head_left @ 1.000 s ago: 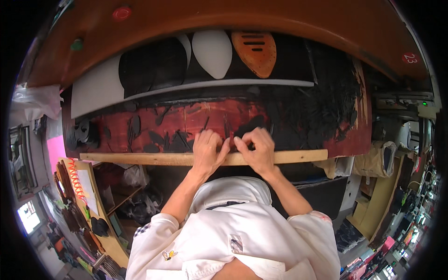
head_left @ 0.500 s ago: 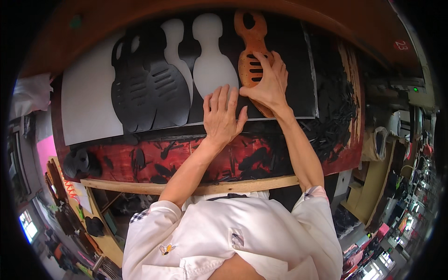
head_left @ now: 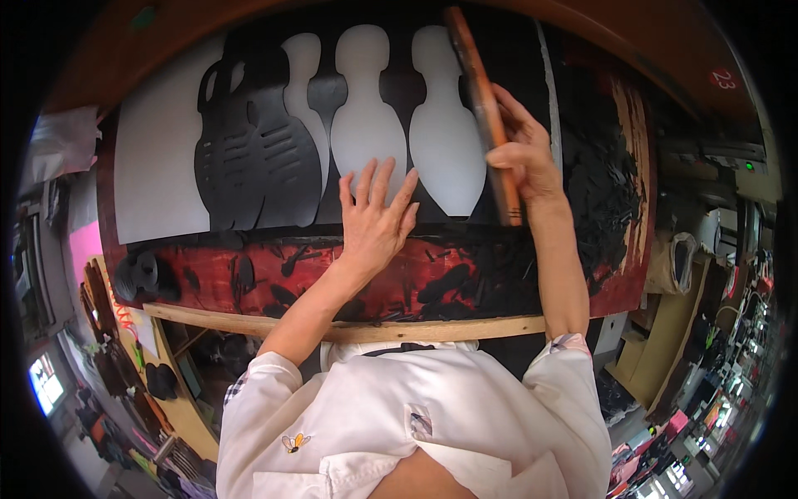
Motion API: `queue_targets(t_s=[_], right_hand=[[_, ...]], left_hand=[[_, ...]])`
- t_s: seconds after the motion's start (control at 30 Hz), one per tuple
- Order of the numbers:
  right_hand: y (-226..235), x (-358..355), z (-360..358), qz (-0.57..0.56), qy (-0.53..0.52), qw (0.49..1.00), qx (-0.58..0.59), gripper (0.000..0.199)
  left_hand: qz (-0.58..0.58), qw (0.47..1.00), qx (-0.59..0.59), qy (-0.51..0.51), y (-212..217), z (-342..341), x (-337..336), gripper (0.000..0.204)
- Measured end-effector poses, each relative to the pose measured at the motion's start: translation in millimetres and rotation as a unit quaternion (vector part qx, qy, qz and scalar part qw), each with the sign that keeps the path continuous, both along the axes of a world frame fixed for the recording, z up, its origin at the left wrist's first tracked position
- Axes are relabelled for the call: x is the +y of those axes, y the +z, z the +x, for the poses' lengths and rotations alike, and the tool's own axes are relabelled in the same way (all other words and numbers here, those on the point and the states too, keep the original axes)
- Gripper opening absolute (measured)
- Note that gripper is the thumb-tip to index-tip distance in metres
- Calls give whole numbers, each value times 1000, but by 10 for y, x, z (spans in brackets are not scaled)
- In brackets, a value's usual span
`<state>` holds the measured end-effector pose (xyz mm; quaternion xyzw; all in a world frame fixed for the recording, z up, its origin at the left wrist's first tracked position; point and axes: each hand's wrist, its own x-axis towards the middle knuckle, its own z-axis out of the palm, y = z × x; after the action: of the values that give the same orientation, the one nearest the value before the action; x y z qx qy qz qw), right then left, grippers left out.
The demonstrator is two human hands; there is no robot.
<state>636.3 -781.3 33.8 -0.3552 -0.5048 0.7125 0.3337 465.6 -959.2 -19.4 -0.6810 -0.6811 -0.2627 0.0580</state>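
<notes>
My right hand [head_left: 530, 158] grips an orange cutting die [head_left: 485, 108], thumb on its near face, fingers behind. The die stands tilted on edge, its narrow side toward me. Beside it, a white figure-shaped opening [head_left: 449, 154] shows in the black sheet [head_left: 519, 58]. Another such opening [head_left: 363, 75] lies left of it, and a third is partly covered. With fingers spread, my left hand [head_left: 371, 220] rests over the lower end of the middle opening. Left of that hand, slotted black cut pieces [head_left: 258, 166] overlap on a white board [head_left: 158, 166].
Black offcuts are heaped at the table's right end [head_left: 603, 195] and scattered over its red front strip [head_left: 324, 279]. A wooden rail [head_left: 224, 328] runs along the near edge. A large brown machine part [head_left: 657, 58] arches over the far side.
My right hand has lifted the orange die off the sheet and tipped it on edge to the right, uncovering a white opening. My left hand has shifted slightly left, fingers wider apart.
</notes>
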Motion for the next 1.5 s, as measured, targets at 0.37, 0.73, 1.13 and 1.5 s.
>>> queue_targets(t_s=[0.37,0.73,1.13,1.5], right_hand=[[-7,-71,3,-100,-17,985,137,98],[102,-89,359,37,-93,995,14,99],[-364,24,271,424,-125,786,-433,107],[-308,-216,564,311,-263,868,-283,92]], left_hand=[[-71,659,-745,-74,569,300,1093,60],[112,924,-304,204,270,-1566,-125,43],[30,949,-306,-61,253,249,187,56],[64,976,-158,-135,-152,995,613,51]])
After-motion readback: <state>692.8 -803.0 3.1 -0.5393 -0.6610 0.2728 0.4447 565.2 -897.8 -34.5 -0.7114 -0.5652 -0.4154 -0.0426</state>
